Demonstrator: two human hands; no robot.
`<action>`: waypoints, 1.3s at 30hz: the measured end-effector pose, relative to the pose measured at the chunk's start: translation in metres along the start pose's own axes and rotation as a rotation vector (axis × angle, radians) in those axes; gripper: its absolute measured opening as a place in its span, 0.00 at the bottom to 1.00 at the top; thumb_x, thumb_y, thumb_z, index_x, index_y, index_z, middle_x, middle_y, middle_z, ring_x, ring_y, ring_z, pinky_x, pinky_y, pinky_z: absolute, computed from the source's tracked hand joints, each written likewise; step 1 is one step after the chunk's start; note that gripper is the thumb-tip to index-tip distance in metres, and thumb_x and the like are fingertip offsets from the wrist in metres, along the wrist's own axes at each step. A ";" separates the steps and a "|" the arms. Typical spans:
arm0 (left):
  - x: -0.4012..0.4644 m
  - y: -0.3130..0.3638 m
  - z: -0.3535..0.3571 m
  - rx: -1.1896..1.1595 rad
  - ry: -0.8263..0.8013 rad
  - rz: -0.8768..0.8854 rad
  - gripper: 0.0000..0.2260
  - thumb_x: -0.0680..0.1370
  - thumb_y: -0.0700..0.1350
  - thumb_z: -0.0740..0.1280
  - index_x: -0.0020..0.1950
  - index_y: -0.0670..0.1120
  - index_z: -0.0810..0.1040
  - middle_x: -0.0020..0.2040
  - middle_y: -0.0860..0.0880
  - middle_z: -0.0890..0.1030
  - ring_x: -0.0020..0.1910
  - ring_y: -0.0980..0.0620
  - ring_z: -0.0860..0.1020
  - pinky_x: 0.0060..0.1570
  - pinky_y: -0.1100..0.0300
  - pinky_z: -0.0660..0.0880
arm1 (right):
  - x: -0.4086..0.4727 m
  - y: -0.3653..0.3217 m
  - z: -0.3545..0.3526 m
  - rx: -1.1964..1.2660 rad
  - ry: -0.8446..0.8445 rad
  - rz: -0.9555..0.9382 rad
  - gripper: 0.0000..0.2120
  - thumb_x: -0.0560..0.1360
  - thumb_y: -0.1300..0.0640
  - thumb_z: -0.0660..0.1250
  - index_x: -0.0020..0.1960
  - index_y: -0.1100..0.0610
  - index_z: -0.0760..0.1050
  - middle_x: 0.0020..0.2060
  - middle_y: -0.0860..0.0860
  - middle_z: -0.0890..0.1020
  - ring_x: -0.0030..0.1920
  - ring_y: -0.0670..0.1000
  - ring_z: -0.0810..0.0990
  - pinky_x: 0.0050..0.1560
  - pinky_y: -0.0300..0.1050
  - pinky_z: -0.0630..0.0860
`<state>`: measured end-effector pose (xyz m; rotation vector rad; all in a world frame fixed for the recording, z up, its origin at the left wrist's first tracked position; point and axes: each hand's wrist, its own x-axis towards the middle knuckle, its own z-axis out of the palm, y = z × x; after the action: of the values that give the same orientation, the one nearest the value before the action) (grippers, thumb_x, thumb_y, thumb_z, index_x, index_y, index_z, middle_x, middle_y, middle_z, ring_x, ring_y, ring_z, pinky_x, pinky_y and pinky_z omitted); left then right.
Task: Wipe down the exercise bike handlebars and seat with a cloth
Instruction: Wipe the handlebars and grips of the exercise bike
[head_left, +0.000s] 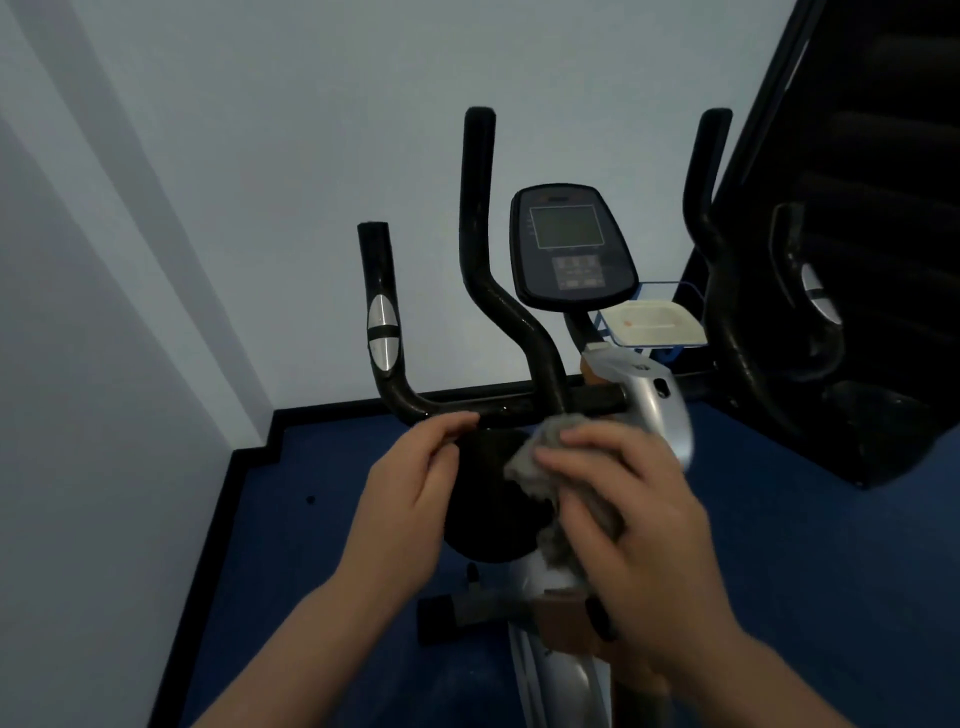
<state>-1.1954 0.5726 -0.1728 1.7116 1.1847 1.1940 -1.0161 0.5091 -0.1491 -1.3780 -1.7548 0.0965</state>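
1. The cloth (558, 457) is a soft, light grey rag that bunches easily; it is best held crumpled in the palm so the fingers can press it round a bar.
2. It sits under the right hand (631, 512), just below the cross bar of the handlebars (498, 410), near the silver post (660, 400).
3. The right hand's grip is curled over the cloth, grasping it in a loose wad.
4. The left hand (415, 483) holds nothing clear; its fingertips seem to touch the cross bar, though the dim view makes contact hard to confirm.
5. The bars are stiff and likely slick, so firm pressure suits them.
6. The seat is not in view.
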 end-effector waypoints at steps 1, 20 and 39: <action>0.006 0.005 0.000 0.050 0.013 0.019 0.13 0.81 0.41 0.61 0.60 0.54 0.79 0.54 0.60 0.81 0.55 0.62 0.78 0.54 0.68 0.74 | 0.011 -0.002 0.004 0.012 -0.013 0.047 0.15 0.76 0.61 0.67 0.61 0.53 0.79 0.58 0.43 0.74 0.59 0.43 0.71 0.60 0.32 0.67; 0.017 0.014 0.014 0.100 -0.132 -0.070 0.11 0.82 0.44 0.60 0.58 0.56 0.78 0.52 0.62 0.79 0.53 0.67 0.76 0.54 0.63 0.75 | -0.006 -0.029 0.041 0.084 0.032 0.649 0.02 0.79 0.44 0.59 0.48 0.38 0.70 0.41 0.37 0.79 0.46 0.30 0.74 0.43 0.23 0.67; 0.017 0.002 0.007 0.026 -0.228 -0.024 0.15 0.83 0.43 0.54 0.61 0.56 0.76 0.55 0.60 0.77 0.55 0.67 0.74 0.53 0.70 0.70 | -0.028 -0.037 0.073 0.495 0.432 0.796 0.03 0.79 0.50 0.63 0.51 0.49 0.74 0.43 0.44 0.83 0.44 0.42 0.82 0.41 0.35 0.78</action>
<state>-1.1853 0.5882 -0.1685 1.7943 1.0826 0.9438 -1.0918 0.5036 -0.1901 -1.4920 -0.6911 0.5767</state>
